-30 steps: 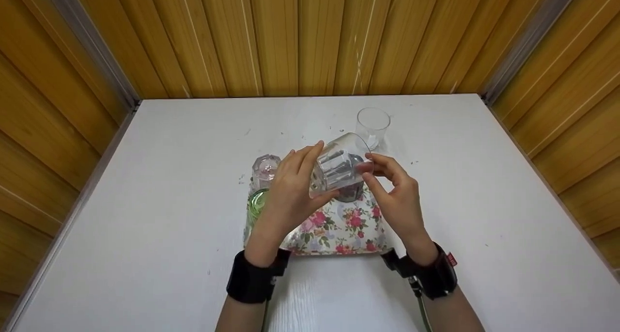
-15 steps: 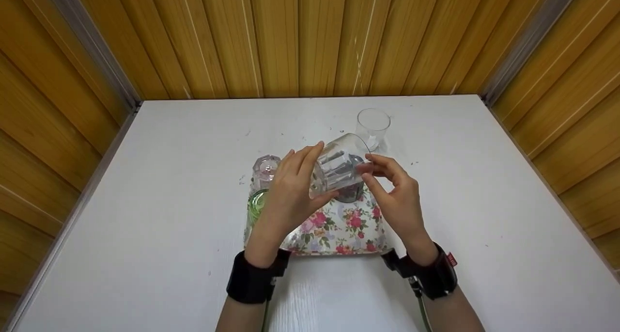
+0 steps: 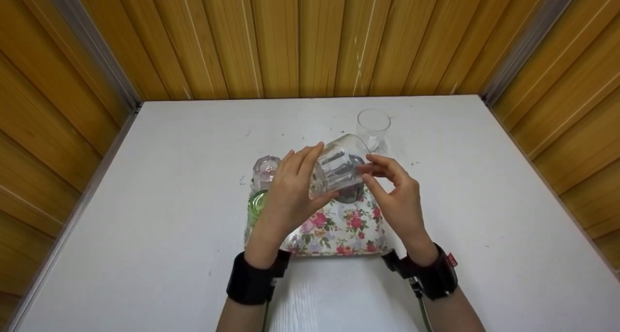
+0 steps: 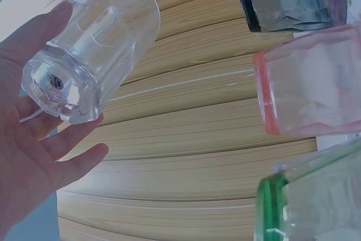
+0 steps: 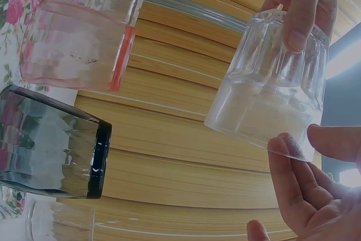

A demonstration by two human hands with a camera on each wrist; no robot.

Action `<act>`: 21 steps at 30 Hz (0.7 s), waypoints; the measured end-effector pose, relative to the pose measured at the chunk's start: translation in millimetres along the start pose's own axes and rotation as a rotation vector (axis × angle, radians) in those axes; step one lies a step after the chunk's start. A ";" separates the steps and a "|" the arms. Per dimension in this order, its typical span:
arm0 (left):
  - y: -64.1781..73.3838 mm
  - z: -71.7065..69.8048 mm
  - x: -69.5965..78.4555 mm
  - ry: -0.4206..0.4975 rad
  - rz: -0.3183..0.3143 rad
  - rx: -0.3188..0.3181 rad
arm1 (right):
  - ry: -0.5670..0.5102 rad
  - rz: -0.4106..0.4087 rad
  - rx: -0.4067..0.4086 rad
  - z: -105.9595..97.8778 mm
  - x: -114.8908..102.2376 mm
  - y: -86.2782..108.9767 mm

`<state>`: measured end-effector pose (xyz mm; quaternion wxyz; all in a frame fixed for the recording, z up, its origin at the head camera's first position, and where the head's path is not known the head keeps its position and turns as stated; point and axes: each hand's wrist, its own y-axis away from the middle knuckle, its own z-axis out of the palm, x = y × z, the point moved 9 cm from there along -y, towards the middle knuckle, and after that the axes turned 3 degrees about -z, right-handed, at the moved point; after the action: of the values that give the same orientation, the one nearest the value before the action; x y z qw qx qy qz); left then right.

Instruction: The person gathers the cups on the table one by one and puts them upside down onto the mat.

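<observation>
Midway between side edges of white tabletop (image 3: 169,201), over rectangular floral-print tray (image 3: 334,242): clear, faceted glass-like tumbler (image 3: 339,166), long axis slanting hand to hand; left hand (image 3: 289,189) grips base, right hand (image 3: 399,196) pinches rim.

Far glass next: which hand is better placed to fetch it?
Probably the right hand: it's nearer the far glass and pinches the held glass by the rim, while the left hand holds the base.

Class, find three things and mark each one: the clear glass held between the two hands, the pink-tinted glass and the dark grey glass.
Clear glass (image 5: 272,86): right wrist view, middle of its side wall.
Pink-tinted glass (image 4: 313,83): left wrist view, on its side wall.
Dark grey glass (image 5: 51,146): right wrist view, on its side wall.
</observation>
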<state>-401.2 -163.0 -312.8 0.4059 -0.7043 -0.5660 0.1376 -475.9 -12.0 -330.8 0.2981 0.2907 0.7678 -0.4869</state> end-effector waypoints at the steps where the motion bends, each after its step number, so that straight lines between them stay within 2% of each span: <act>1: -0.1 0.0 -0.1 0.001 0.000 0.000 | 0.003 0.004 0.002 -0.1 0.4 -0.1; 10: 0.5 -1.1 -1.1 0.005 0.004 0.007 | 0.020 0.012 -0.006 1.6 1.0 -0.5; 21: 0.4 -3.1 0.0 -0.013 0.007 0.005 | -0.005 0.065 -0.004 1.7 6.2 -1.2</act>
<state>-398.9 -164.3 -311.1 0.4035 -0.7045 -0.5656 0.1449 -480.6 -13.1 -335.3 0.3161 0.3135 0.7582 -0.4764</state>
